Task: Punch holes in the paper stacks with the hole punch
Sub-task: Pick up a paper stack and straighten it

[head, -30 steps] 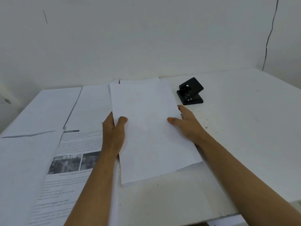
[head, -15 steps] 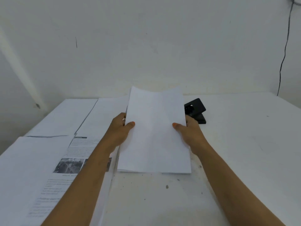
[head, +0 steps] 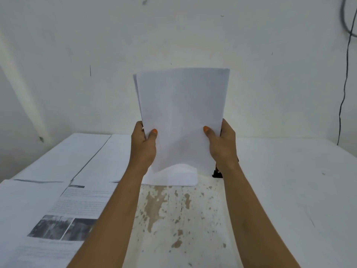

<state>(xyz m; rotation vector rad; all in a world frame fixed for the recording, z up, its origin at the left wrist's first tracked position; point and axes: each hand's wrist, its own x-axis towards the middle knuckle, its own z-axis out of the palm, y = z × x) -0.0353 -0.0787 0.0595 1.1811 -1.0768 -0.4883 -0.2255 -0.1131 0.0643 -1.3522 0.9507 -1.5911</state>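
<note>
Both hands, left hand (head: 144, 146) and right hand (head: 222, 145), gripped an upright white paper stack (head: 181, 117) above the stained white table (head: 280, 190). A black hole punch (head: 216, 174) peeked behind the right wrist. Left of the stack lay printed pages (head: 63, 215), text unreadable.

A thin stack of blank white paper sheets (head: 181, 117) stands upright in front of the white wall (head: 173, 35), held above the white, stain-speckled tabletop (head: 280, 190). The left hand (head: 144, 146) grips its left edge and the right hand (head: 222, 146) its right edge, thumbs on the near face. The stack's lower edge curls. Beneath it lies another white sheet (head: 173, 176). A small part of the black hole punch (head: 216, 174) shows beside the right wrist. Printed pages with grey photographs (head: 63, 209) cover the tabletop's left side.
</note>
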